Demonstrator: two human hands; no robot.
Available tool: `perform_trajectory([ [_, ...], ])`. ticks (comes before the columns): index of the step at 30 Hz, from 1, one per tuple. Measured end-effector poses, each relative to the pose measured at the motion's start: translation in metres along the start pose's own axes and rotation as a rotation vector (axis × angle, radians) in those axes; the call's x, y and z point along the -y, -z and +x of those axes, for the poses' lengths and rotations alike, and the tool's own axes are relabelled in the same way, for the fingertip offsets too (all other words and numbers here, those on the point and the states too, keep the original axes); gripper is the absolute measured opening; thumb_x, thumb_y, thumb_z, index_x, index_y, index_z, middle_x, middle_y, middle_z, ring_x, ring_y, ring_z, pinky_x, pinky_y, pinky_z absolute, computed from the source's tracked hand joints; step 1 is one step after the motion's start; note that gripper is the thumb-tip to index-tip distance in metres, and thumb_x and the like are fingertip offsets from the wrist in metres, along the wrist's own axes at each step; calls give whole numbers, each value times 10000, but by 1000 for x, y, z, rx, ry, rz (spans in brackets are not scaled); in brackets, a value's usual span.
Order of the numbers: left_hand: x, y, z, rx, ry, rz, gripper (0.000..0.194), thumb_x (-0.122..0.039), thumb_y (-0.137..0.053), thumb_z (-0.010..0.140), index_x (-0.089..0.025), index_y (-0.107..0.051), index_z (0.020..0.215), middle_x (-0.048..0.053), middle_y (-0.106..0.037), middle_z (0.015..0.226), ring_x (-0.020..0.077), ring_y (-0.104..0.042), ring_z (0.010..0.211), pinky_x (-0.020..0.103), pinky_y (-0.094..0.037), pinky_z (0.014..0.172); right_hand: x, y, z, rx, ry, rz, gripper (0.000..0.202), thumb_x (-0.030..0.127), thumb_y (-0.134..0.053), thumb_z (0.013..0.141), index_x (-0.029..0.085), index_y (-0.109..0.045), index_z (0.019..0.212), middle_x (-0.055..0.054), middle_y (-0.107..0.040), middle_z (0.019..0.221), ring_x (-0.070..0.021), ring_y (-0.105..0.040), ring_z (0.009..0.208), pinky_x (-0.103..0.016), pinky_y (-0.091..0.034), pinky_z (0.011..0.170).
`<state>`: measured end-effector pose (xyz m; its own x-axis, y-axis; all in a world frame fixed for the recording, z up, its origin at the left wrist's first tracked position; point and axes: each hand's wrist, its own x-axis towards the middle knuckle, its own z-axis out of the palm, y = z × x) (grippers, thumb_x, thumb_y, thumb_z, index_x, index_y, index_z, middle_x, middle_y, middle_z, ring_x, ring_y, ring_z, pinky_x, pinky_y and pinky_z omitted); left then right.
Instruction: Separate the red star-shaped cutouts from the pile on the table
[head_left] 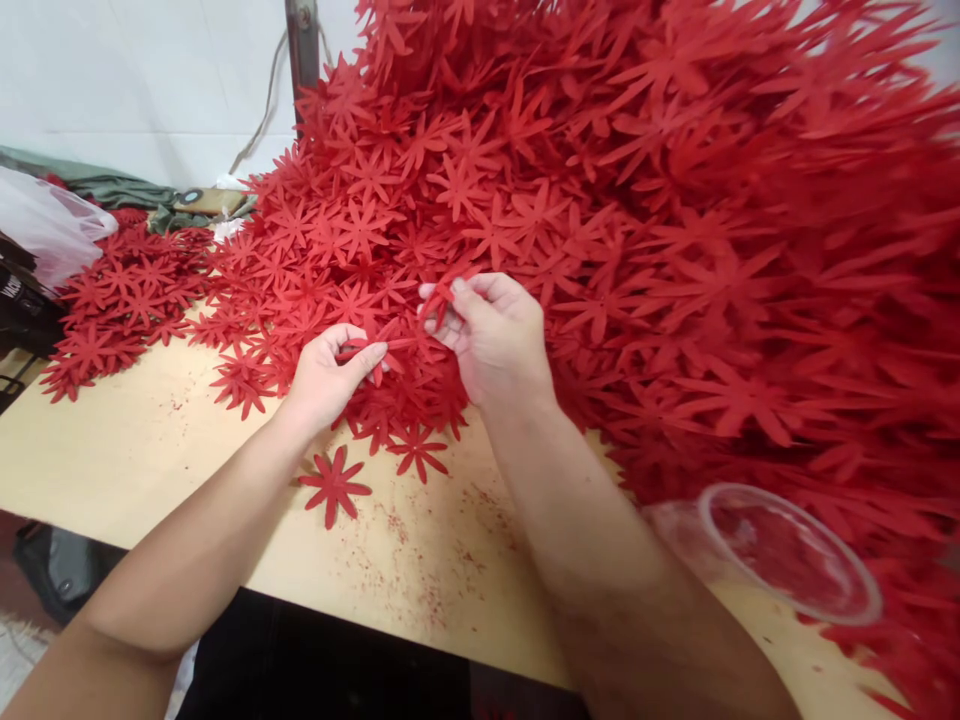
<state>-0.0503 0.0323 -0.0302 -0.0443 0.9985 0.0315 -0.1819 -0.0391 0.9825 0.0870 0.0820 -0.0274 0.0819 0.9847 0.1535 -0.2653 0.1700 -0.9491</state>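
Note:
My left hand (339,372) pinches a red flower-shaped cutout (390,346) between thumb and fingers, its narrow petals pointing right. To its right and slightly higher, my right hand (495,335) grips another red petalled piece (441,300) with the thumb pressed on the fingers. Whether the two pieces are joined I cannot tell. Behind both hands rises a big heap of the same red cutouts (465,190), reaching up past the top of the view. One single red cutout (335,487) lies flat on the table (300,560) below my left hand.
A clear plastic tub (787,555) lies tilted at the right, by my right forearm. A smaller pile of red cutouts (135,300) and a white plastic bag (56,225) are at the left. Red crumbs (435,560) are scattered near the table's front edge.

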Motion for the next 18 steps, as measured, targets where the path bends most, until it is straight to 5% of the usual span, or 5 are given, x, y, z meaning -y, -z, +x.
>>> perform_trajectory([
  [9, 3, 3, 6, -97, -12, -97, 227, -204, -785, 604, -156, -569, 656, -52, -605, 548, 47, -515, 471, 162, -425, 490, -6, -4, -2, 63, 142, -199, 272, 401, -638, 702, 229, -445, 786, 35, -470, 657, -89, -479, 570, -253, -410, 541],
  [18, -2, 3, 3, 8, -42, -112, 248, -289, -794, 612, -152, -622, 727, -41, -618, 526, 38, -502, 461, 156, -395, 486, -3, -8, -8, 54, 104, -199, 387, 507, -695, 676, 233, -429, 735, 56, -494, 577, -70, -447, 487, -244, -394, 495],
])
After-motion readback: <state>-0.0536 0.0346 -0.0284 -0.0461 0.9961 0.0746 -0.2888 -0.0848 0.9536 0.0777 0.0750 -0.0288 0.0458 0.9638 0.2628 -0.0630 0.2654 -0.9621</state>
